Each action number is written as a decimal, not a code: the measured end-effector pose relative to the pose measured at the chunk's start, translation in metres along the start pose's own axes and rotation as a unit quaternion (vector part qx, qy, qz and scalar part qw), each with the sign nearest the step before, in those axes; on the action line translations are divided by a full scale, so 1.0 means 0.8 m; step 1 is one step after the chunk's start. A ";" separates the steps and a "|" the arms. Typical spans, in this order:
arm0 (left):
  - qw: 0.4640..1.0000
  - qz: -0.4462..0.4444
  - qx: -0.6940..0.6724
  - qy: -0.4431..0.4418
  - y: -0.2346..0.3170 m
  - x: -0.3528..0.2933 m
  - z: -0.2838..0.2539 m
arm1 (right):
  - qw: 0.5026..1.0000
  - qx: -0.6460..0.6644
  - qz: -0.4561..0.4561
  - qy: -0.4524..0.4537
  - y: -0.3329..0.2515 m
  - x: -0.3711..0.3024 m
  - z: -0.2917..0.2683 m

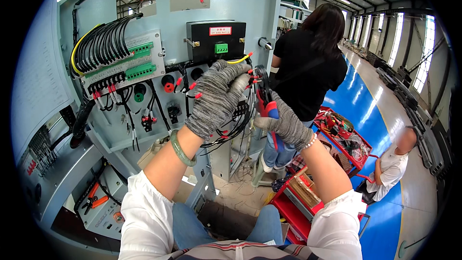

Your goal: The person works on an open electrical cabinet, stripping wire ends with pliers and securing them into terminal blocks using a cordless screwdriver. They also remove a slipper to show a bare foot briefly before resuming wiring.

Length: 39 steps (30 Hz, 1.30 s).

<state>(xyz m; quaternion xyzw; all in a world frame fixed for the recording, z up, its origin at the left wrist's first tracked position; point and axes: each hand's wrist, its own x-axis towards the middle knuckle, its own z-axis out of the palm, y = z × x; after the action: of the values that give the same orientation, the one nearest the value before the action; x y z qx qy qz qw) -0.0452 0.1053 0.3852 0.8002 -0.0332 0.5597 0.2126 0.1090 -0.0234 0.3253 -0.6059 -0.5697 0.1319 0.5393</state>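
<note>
My left hand (216, 98), in a grey knitted glove, pinches a thin wire with a red-sleeved end (251, 78). Gripped in my gloved right hand (288, 124) is a crimping tool (263, 90) with a black head and red and blue handles. Its jaws are up against the wire end, close to my left fingertips; whether they are closed on it I cannot tell. Above my left hand a yellow wire (238, 60) with a red tip sticks out. Behind the hands is a grey metal panel (168, 33) bearing a black box (215, 38) with a green connector.
A terminal board (126, 62) with bundled black wires is mounted at the left. Orange-handled pliers (95, 197) lie lower left. At the right are red tool carts (332, 135), a standing person in black (308, 62) and another person in white (391, 168).
</note>
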 end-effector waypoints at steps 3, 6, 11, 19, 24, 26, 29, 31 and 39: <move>1.000 -0.023 0.001 -0.006 0.001 0.003 0.001 | 0.993 0.089 0.059 -0.055 -0.036 -0.009 -0.014; 0.999 0.002 0.048 -0.014 0.001 0.004 0.004 | 0.994 0.098 0.035 -0.042 -0.044 -0.007 -0.023; 0.997 0.010 0.077 -0.015 -0.001 0.007 0.008 | 0.995 0.009 0.052 -0.084 -0.036 0.010 -0.043; 0.996 0.021 0.085 -0.013 -0.003 0.007 0.007 | 0.993 -0.051 0.069 -0.076 -0.035 0.011 -0.040; 0.996 -0.009 0.083 -0.023 0.005 0.008 0.008 | 0.984 -0.167 -0.013 -0.062 -0.047 0.009 -0.040; 0.994 -0.015 0.106 -0.033 0.003 0.007 0.005 | 0.980 -0.193 -0.023 -0.034 -0.059 0.011 -0.029; 0.996 -0.018 0.085 -0.025 -0.001 0.006 0.006 | 0.966 -0.249 -0.067 0.027 -0.053 0.013 -0.021; 0.994 -0.007 0.106 -0.033 0.002 0.007 0.005 | 0.955 -0.284 -0.062 0.060 -0.042 0.014 -0.019; 0.996 -0.017 0.085 -0.034 0.005 0.002 0.008 | 0.970 -0.241 0.002 -0.001 -0.055 0.007 -0.014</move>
<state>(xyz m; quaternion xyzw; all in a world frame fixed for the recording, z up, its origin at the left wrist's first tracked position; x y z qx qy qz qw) -0.0404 0.1000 0.3859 0.8346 0.0213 0.5290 0.1522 0.0951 -0.0348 0.3677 -0.7190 -0.5842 -0.0079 0.3765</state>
